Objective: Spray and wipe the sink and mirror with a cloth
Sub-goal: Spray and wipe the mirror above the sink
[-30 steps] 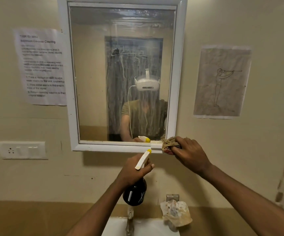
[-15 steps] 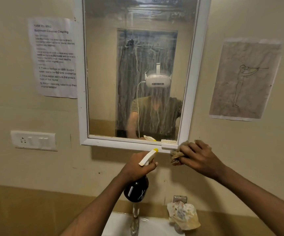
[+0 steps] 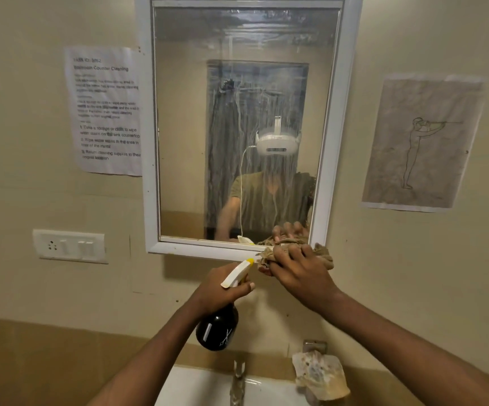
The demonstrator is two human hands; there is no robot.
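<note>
Bottle (image 3: 217, 332): dark, rounded, with white marks on its side and a white spray head tipped yellow; contents cannot be told through the dark wall. It hangs below the left hand (image 3: 222, 290), above the sink (image 3: 196, 388).

Left grip: fingers curled round the bottle's neck, thumb laid across the front under the spray head, nozzle aimed up toward the mirror's lower edge.

Cloth (image 3: 269, 256): tan, bunched, lying against the lower right corner of the mirror (image 3: 237, 112), over the white frame and the bottom of the glass.

Right grip: right hand (image 3: 299, 271) laid on the cloth with fingers spread and bent, pressing it to the frame; part of the cloth sticks out on either side of the hand.

Mirror: white-framed, on a beige wall; glass streaked with runs of liquid down its middle.

Sink: white, at the bottom edge, only its back rim and part of the basin in view; what is in it cannot be told. Metal tap (image 3: 238, 382) stands at its middle.

Bag (image 3: 321, 375): crumpled, stained, wrapped over a fitting just right of the tap.

Wall: printed sheet (image 3: 107, 109) left of the mirror, switch plate (image 3: 70, 246) below it, drawing (image 3: 422, 142) of a standing figure to the right.
</note>
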